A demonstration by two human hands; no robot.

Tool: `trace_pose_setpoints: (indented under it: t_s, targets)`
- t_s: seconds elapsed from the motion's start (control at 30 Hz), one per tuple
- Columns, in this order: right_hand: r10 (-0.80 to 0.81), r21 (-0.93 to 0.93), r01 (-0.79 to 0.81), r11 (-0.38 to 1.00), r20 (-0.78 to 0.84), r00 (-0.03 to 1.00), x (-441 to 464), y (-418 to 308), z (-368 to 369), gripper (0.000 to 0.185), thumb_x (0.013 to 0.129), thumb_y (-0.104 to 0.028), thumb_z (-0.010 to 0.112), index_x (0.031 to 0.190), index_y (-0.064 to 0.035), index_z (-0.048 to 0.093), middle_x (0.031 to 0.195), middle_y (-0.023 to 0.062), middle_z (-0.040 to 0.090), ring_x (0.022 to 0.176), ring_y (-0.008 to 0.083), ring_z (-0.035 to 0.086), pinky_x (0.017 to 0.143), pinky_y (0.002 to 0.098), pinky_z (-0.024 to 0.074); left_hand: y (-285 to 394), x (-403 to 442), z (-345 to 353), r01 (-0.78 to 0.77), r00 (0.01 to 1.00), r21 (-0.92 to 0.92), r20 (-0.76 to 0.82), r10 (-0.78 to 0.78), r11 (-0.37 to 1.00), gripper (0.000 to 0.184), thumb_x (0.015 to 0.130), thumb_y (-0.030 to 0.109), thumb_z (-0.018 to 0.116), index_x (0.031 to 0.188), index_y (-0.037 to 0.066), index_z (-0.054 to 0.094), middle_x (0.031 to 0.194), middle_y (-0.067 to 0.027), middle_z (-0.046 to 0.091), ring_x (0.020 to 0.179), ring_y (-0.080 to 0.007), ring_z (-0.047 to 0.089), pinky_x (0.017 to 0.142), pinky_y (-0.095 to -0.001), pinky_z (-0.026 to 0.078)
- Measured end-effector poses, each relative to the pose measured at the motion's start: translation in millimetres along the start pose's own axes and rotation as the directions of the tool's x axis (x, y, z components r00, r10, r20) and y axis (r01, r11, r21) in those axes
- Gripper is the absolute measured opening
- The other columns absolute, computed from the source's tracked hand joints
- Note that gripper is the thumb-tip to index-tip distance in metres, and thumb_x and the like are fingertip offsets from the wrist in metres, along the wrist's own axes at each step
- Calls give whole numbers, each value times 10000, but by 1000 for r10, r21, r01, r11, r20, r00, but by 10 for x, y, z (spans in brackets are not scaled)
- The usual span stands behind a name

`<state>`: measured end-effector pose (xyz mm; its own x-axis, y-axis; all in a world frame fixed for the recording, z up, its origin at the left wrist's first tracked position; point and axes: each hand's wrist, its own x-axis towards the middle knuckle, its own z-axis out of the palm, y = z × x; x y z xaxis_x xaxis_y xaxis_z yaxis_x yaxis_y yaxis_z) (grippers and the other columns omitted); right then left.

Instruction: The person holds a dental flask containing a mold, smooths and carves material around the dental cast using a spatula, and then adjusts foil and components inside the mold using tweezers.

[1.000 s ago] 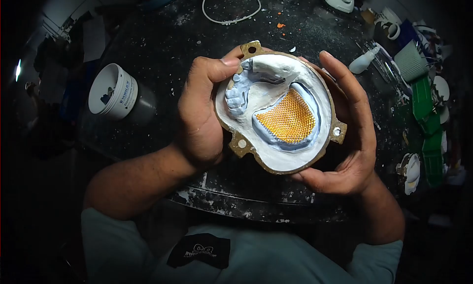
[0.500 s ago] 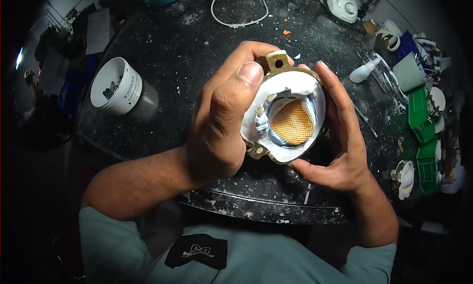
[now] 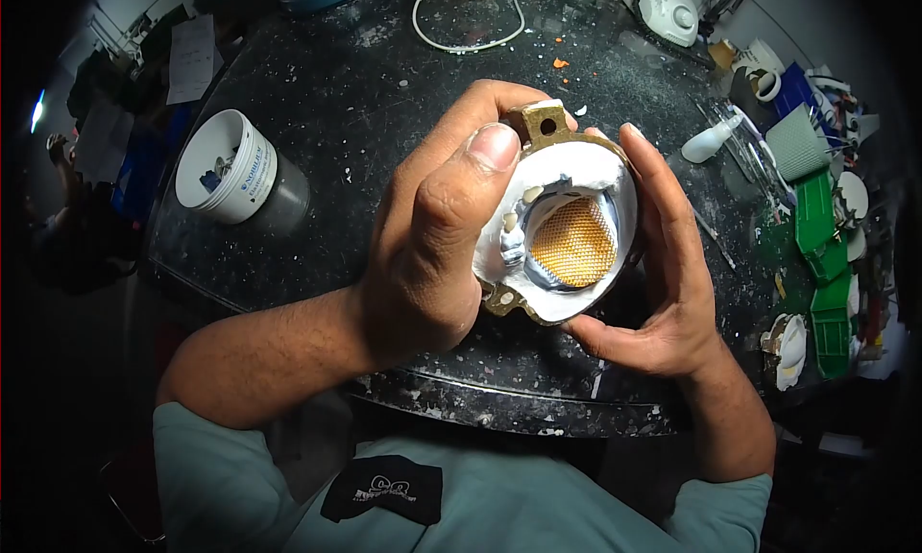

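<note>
Above the bench, both hands hold a brass denture flask half (image 3: pixel 548 128) with its open face turned up to me. White plaster (image 3: pixel 576 164) fills it, with a few tooth shapes set along the left of a ring-shaped hollow. A gold-coloured mesh (image 3: pixel 573 243) lies in the middle, edged by a shiny grey-blue rim. My left hand (image 3: pixel 437 217) grips the flask's left side, thumb on the upper rim and fingers behind. Around the right side curve the fingers of my right hand (image 3: pixel 672 275), its thumb against the lower edge.
A white tub (image 3: pixel 226 169) with small pieces inside stands left on the black, speckled bench (image 3: pixel 336 236). To the right lie a squeeze bottle (image 3: pixel 711 140), thin tools, green trays (image 3: pixel 816 227) and another plaster-filled flask part (image 3: pixel 788 349). A white cable (image 3: pixel 451 47) loops at the back.
The flask has shifted very slightly right and tilted a little in my hands. Both hands keep their hold on it.
</note>
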<state>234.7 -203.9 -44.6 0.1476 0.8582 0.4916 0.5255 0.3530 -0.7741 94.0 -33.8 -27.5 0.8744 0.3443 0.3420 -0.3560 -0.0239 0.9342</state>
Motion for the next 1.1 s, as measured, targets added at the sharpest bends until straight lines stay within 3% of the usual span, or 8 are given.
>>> trace_pose_setpoints:
  t_s: [0.5, 1.1]
  targets:
    - [-42, -43, 43, 998, 44, 998, -15, -4, -28, 1180, 696, -110, 876, 1576, 58, 107, 1639, 252, 178, 1502, 333, 291, 1228, 452, 258, 24, 8, 24, 41, 999, -46, -30, -43, 998, 656, 1001, 498, 240, 1252, -42, 514, 1161, -168, 638, 1113, -221, 627, 1002, -368, 488]
    - [-13, -83, 17, 996, 43, 999, -29, 5, -35, 1172, 675, -134, 889, 1567, 63, 156, 1617, 249, 241, 1490, 319, 317, 1230, 427, 248, 25, 5, 50, 68, 996, -65, -61, -72, 996, 665, 1000, 510, 242, 1247, -39, 524, 1140, -162, 647, 1091, -220, 630, 984, -365, 491]
